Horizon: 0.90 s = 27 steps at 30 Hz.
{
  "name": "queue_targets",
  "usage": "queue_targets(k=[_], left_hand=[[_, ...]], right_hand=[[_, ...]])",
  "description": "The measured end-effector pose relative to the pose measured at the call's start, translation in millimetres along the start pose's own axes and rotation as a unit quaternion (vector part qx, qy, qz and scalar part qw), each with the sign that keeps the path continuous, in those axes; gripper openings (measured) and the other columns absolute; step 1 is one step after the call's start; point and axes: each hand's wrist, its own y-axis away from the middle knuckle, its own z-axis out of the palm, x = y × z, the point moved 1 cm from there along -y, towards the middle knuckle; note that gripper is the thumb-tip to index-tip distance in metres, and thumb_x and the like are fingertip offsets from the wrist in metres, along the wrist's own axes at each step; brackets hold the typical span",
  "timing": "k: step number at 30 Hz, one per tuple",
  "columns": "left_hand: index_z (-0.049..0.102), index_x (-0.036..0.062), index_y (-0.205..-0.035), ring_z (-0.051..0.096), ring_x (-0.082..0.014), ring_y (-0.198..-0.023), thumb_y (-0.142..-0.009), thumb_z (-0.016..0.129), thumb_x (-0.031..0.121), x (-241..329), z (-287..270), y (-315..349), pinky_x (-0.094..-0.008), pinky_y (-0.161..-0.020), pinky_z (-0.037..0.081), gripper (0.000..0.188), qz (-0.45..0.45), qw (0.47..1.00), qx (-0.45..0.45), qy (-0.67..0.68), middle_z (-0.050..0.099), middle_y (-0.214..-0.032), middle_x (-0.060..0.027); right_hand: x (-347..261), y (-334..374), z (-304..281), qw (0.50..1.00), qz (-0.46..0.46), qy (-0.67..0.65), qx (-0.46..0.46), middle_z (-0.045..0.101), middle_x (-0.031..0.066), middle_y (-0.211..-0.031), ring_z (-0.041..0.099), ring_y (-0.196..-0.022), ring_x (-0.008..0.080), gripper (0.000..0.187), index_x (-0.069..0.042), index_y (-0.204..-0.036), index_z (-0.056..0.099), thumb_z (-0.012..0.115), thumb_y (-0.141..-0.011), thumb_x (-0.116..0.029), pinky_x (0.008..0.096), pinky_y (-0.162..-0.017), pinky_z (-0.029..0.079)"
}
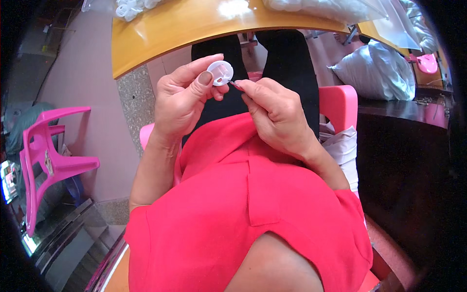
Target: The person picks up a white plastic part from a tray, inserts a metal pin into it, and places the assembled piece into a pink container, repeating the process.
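Observation:
Between the thumb and fingers of my left hand [187,92] is a small round white plastic part [221,70], like a cap, with a raised rim and cut-outs inside. It is held up over my lap, its hollow face toward me. My right hand [275,104] pinches a thin tool [235,84], dark or metallic, whose tip meets the lower right rim of the white part. Most of the tool is hidden inside the right fingers, so its exact kind does not show.
A yellow-orange table [194,34] curves across the front, with white plastic parts [129,9] in a clear bag at its far left. A large whitish sack [377,70] lies at right. A pink plastic chair [53,160] stands at left. I sit on a pink armchair [340,104].

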Motion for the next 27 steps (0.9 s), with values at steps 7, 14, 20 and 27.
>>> queue_targets(k=[7,14,20,27], left_hand=[[0.055,-0.0037,-0.122,0.064,-0.0189,-0.083,-0.092,0.055,0.009,-3.4,4.8,1.7,-0.028,-0.07,0.054,0.032,-0.033,0.999,0.01,-0.005,0.064,-0.102,-0.015],[0.053,-0.0039,-0.123,0.064,-0.0207,-0.086,-0.094,0.052,0.009,-4.4,3.2,0.6,-0.0303,-0.072,0.055,0.031,-0.05,0.998,-0.007,0.023,0.064,-0.102,-0.0161],[0.054,-0.0045,-0.121,0.064,-0.0218,-0.087,-0.094,0.052,0.008,-4.8,3.2,1.0,-0.0323,-0.074,0.056,0.03,-0.053,0.998,0.011,0.027,0.063,-0.103,-0.0166],[0.054,-0.0052,-0.121,0.064,-0.0226,-0.088,-0.094,0.052,0.007,-9.5,5.2,1.5,-0.034,-0.075,0.056,0.03,-0.04,0.998,0.026,0.046,0.063,-0.105,-0.0173]], right_hand=[[0.3,-0.3,4.7,1.0,0.014,0.0,0.009,0.062,0.0169,-0.08,0.064,-0.07,0.0258,0.032,0.004,-0.11,0.06,0.058,-0.079,0.009,0.0296,-0.062,0.05],[-2.3,-1.4,1.9,0.999,0.027,-0.004,-0.023,0.063,0.0178,-0.083,0.065,-0.071,0.0262,0.035,0.003,-0.113,0.059,0.055,-0.079,0.01,0.0292,-0.063,0.05],[1.6,-1.8,5.6,0.999,0.022,-0.026,-0.01,0.061,0.0168,-0.077,0.063,-0.067,0.0232,0.036,0.003,-0.115,0.058,0.054,-0.081,0.01,0.0288,-0.06,0.049],[5.2,-2.5,7.4,0.99,0.081,-0.115,-0.009,0.061,0.0217,-0.078,0.064,-0.072,0.0353,0.028,-0.001,-0.111,0.058,0.05,-0.084,0.003,0.035,-0.059,0.049]])
